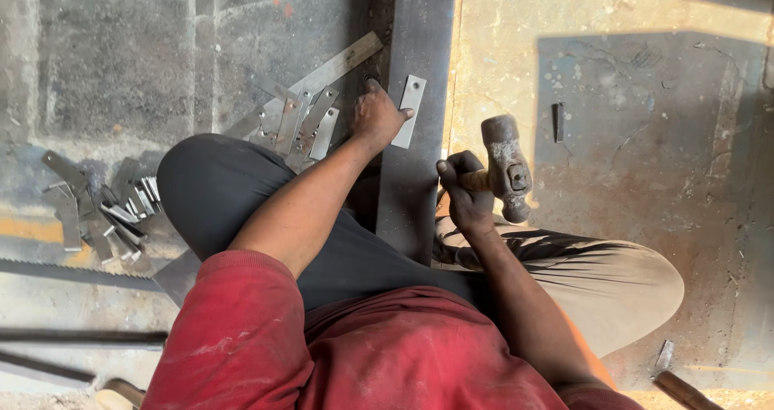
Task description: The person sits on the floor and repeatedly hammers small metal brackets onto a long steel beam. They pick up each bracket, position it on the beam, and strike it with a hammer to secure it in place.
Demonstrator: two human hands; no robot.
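Observation:
My left hand (376,116) rests on a dark steel beam (419,47) and pinches a small flat metal plate (411,102) with holes at its ends, holding it flat against the beam. My right hand (468,192) grips the wooden handle of a worn hammer, whose steel head (506,166) hangs just right of the beam, a little below the plate. I sit on the floor in dark trousers and a red shirt, knees spread on either side of the beam.
Several similar metal plates (302,124) lie piled left of the beam, with a long flat strip (343,62) among them. Another heap of short pieces (105,212) sits at the far left. A small dark punch (558,121) lies on the concrete floor to the right.

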